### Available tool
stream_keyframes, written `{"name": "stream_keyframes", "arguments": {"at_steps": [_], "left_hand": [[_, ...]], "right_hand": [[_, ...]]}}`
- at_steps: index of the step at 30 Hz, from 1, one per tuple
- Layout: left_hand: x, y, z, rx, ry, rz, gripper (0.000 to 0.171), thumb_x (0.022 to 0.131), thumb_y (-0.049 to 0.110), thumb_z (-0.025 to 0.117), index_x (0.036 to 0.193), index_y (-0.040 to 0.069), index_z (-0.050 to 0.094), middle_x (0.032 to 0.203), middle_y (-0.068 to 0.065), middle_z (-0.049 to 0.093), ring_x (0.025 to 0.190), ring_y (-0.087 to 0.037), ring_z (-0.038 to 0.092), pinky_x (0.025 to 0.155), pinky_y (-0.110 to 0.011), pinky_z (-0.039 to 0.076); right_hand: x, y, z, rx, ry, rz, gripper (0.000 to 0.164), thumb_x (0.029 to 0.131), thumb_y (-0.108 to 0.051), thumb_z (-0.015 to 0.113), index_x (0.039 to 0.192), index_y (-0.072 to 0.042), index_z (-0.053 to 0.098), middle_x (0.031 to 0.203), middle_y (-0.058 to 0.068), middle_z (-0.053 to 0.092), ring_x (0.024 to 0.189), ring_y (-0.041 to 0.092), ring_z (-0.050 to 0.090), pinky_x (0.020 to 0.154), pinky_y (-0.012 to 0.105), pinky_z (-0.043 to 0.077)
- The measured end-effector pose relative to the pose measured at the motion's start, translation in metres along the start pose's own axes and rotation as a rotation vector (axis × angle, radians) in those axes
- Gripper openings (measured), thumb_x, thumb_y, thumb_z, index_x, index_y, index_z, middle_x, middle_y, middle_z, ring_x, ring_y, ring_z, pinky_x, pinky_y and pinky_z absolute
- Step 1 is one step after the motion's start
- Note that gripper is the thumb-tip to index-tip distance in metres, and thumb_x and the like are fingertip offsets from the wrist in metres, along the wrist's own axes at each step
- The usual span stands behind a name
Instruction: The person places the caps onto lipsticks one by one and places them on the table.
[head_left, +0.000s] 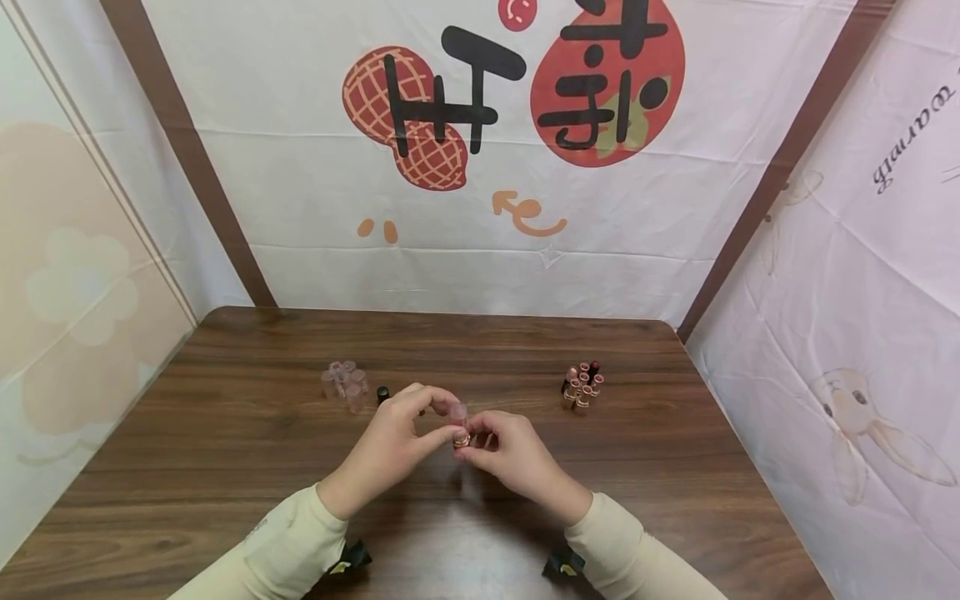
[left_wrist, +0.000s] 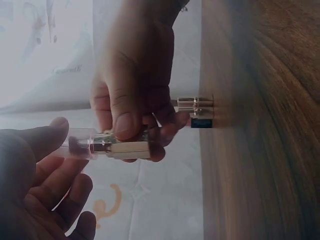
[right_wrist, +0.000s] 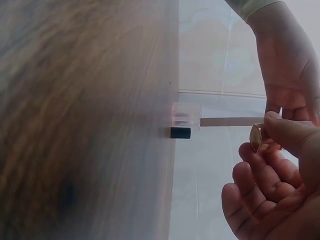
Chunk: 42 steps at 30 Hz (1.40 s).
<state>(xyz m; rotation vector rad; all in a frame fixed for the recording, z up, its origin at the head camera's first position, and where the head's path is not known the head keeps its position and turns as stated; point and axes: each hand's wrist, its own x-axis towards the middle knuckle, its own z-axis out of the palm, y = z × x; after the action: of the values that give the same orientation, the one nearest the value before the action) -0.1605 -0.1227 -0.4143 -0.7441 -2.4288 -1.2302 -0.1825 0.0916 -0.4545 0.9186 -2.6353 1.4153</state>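
Note:
Above the middle of the table, my left hand (head_left: 397, 442) pinches a clear lipstick cap (left_wrist: 80, 140) between thumb and fingers. My right hand (head_left: 517, 454) grips the gold body of a lipstick (left_wrist: 129, 149) by its sides. In the left wrist view the two lie in line, with the cap's open end at the lipstick's upper part; whether it is fully seated I cannot tell. The lipstick's gold base (right_wrist: 256, 137) faces the right wrist camera. Just beyond my left hand, a black cap (head_left: 383, 394) stands on the table.
A cluster of several clear caps (head_left: 345, 383) stands at the left of the wooden table (head_left: 480, 342). Several gold lipsticks (head_left: 581, 392), one with a dark top, stand grouped at the right. Printed cloth walls (head_left: 480, 275) rise behind the table and at both sides.

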Motion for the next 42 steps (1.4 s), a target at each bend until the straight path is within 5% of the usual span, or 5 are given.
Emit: {"name": "stream_keyframes", "arguments": {"at_steps": [13, 23, 35, 42], "left_hand": [[0.001, -0.003, 0.004, -0.01, 0.002, 0.023, 0.024, 0.085, 0.025, 0.085, 0.106, 0.029, 0.073, 0.1, 0.016, 0.066, 0.099, -0.005, 0.06, 0.077, -0.027, 0.048], [0.0, -0.003, 0.013, -0.049, -0.032, 0.024, 0.02, 0.087, 0.028, 0.083, 0.103, 0.03, 0.071, 0.099, 0.018, 0.064, 0.098, -0.006, 0.058, 0.079, -0.027, 0.048], [-0.003, -0.003, 0.011, -0.066, -0.032, 0.027, 0.022, 0.084, 0.026, 0.085, 0.102, 0.03, 0.072, 0.101, 0.019, 0.067, 0.103, -0.006, 0.06, 0.083, -0.029, 0.051], [0.0, -0.01, 0.009, -0.058, -0.038, 0.054, 0.021, 0.084, 0.028, 0.085, 0.101, 0.03, 0.073, 0.1, 0.021, 0.069, 0.103, -0.006, 0.059, 0.087, -0.03, 0.051]], "right_hand": [[0.001, -0.004, -0.002, -0.001, 0.041, 0.005, 0.017, 0.085, -0.022, 0.086, 0.098, -0.019, 0.074, 0.086, -0.013, 0.066, 0.076, 0.005, 0.06, 0.066, 0.023, 0.052], [-0.004, -0.001, -0.004, -0.044, 0.103, -0.072, 0.017, 0.083, -0.021, 0.088, 0.094, -0.022, 0.076, 0.082, -0.013, 0.066, 0.073, 0.004, 0.059, 0.063, 0.023, 0.052], [-0.007, -0.002, -0.001, -0.094, 0.127, -0.177, 0.018, 0.083, -0.027, 0.088, 0.094, -0.022, 0.074, 0.086, -0.005, 0.069, 0.084, 0.019, 0.063, 0.074, 0.029, 0.054], [-0.002, 0.001, 0.003, -0.191, 0.154, -0.223, 0.022, 0.081, -0.031, 0.089, 0.092, -0.023, 0.072, 0.087, -0.008, 0.069, 0.085, 0.011, 0.059, 0.074, 0.024, 0.051]]}}
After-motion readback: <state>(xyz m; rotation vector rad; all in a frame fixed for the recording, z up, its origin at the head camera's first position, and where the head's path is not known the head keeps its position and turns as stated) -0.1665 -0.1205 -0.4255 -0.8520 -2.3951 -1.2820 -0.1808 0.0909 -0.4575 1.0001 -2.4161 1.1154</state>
